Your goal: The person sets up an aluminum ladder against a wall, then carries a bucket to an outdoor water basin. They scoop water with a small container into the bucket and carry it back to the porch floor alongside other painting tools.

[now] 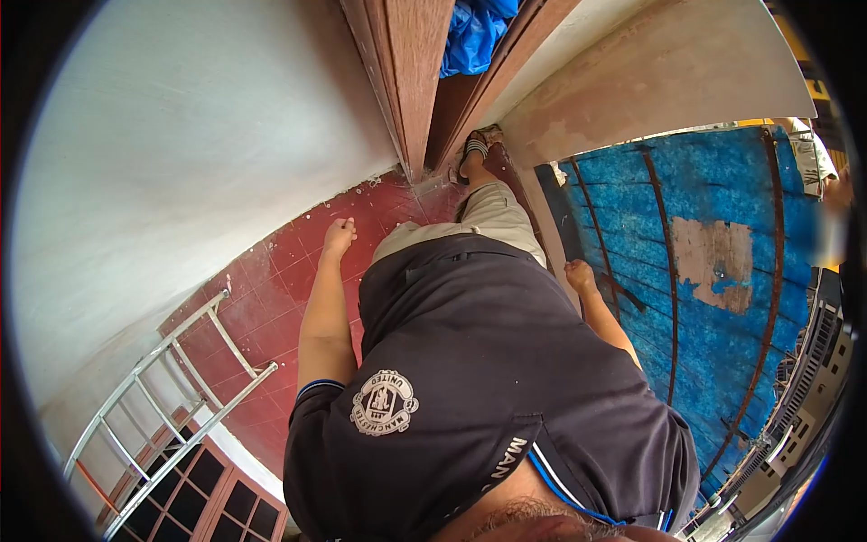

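Observation:
My left hand (340,237) hangs above the red tiled floor (284,257), its fingers loosely curled with nothing visible in them. On the other side, my right hand (579,276) is closed like a fist near a low ledge, beside the blue surface (623,212); no object shows in it. Both arms are held away from my dark shirt (479,343). One sandalled foot (475,155) rests close to the base of the brown wooden frame (406,81).
A metal ladder (135,372) stands at the left by a pale wall (181,163), above brown-framed panes (200,479). Blue plastic (474,36) shows between the wooden boards at the top. Dark bars cross the blue surface, which has a bare brownish patch. Blurred skin-toned shape at the right edge.

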Action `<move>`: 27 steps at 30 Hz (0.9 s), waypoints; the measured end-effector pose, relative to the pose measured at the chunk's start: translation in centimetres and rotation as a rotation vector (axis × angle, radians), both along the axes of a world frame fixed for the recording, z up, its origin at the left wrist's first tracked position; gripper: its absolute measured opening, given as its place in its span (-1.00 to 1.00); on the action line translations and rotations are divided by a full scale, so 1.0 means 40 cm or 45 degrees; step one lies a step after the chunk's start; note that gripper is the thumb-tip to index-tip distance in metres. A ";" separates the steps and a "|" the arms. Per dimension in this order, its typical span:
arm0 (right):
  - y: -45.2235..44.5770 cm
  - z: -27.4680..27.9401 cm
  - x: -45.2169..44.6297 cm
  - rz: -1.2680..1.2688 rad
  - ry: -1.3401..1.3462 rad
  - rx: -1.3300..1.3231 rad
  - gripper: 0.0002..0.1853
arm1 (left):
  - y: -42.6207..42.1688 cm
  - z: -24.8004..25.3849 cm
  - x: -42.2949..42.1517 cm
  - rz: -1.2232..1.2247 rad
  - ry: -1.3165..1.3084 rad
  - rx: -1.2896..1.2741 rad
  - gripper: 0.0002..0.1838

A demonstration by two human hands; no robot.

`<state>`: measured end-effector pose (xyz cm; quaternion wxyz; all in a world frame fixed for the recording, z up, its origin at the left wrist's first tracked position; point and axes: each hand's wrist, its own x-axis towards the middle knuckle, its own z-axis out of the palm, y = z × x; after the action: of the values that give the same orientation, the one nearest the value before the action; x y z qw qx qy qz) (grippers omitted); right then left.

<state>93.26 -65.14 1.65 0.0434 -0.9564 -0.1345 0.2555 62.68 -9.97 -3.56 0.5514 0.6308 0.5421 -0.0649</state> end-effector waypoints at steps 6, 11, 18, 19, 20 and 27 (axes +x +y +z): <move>0.070 0.018 -0.032 0.108 0.091 -0.026 -0.64 | -0.026 0.043 -0.057 -0.191 0.025 0.065 -0.63; 0.037 0.107 -0.075 -0.095 0.058 0.103 -0.64 | -0.019 0.000 -0.157 -0.262 0.308 -0.082 -0.64; -0.177 0.129 -0.111 -0.150 0.229 -0.145 -0.58 | 0.014 -0.035 -0.286 0.241 0.024 -0.282 -0.61; -0.207 0.078 -0.071 0.046 0.236 -0.245 -0.58 | 0.004 -0.024 -0.345 0.317 0.029 -0.272 -0.59; -0.208 0.041 -0.035 0.240 0.239 -0.339 -0.58 | -0.011 -0.013 -0.418 0.391 0.035 -0.255 -0.56; 0.211 0.127 0.223 0.194 -0.131 0.230 -0.60 | -0.228 0.037 -0.895 0.509 0.387 -0.560 -0.50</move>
<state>102.17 -56.69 6.75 0.1029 -0.9474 -0.2314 0.1956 26.87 -19.07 -2.08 0.5889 0.3611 0.7041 -0.1642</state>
